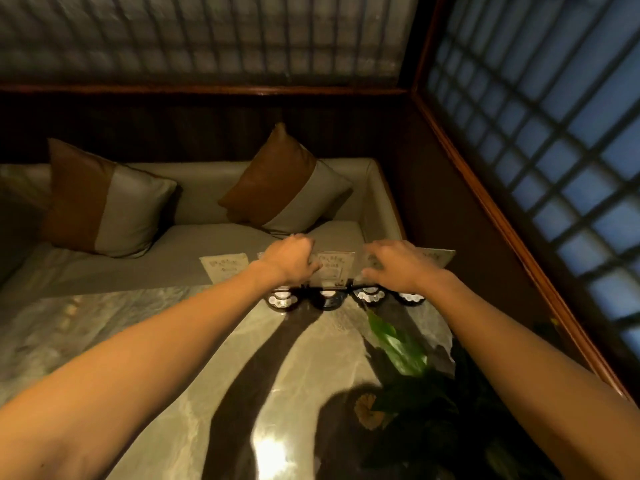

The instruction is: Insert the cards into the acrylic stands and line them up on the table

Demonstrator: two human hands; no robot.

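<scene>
Several clear acrylic stands with pale printed cards stand in a row along the table's far edge, on black bases with white patterns (327, 299). The leftmost card (225, 266) stands free, and so does the rightmost card (437, 255). My left hand (291, 259) is curled on a stand just left of the middle card (335, 266), hiding most of that stand. My right hand (394, 266) reaches over the stand to the right of the middle one, with its fingers on top and its thumb in front. That stand's card is mostly hidden.
The glossy marble table (166, 341) reflects a lamp near me. A leafy plant (401, 344) with a yellow flower stands at the near right. Behind the table is a grey bench with two brown-and-grey cushions (110, 202). A lattice window (554, 150) fills the right wall.
</scene>
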